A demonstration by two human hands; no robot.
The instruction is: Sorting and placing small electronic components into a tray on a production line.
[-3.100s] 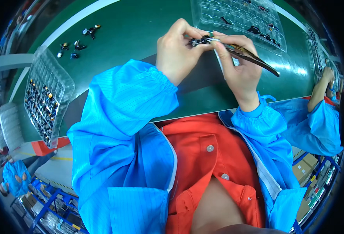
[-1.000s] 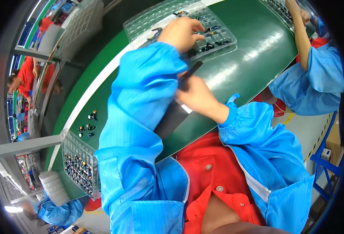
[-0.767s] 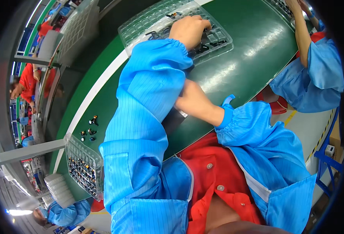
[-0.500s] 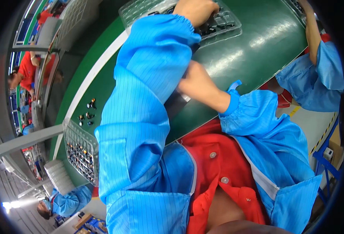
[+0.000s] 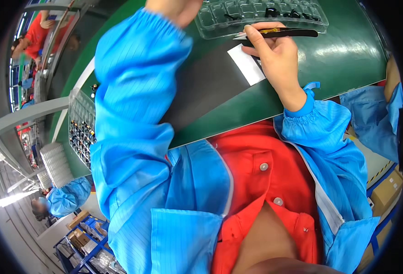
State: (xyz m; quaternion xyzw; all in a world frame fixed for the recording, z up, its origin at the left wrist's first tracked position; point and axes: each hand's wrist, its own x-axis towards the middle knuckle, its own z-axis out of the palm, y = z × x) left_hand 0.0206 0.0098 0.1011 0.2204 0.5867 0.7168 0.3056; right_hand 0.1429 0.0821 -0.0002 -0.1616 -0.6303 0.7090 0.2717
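Dark tweezers [image 5: 287, 32], now clear of the left sleeve [image 5: 137, 68]: pinched between right hand's [image 5: 277, 55] thumb and fingers. White slip [image 5: 247, 66]: just below. Left hand [image 5: 176, 8], moved off clear tray [image 5: 217, 28]: fingertips cropped, grip untellable. Carton [image 5: 386, 195]: labels illegible.

Finely striped blue jacket [image 5: 133, 150], buttoned red shirt [image 5: 245, 182]

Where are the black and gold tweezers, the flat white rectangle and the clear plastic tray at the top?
Black and gold tweezers [image 5: 298, 33], head view: black handle.
Flat white rectangle [image 5: 247, 65], head view: middle.
Clear plastic tray [image 5: 218, 32], head view: near edge.
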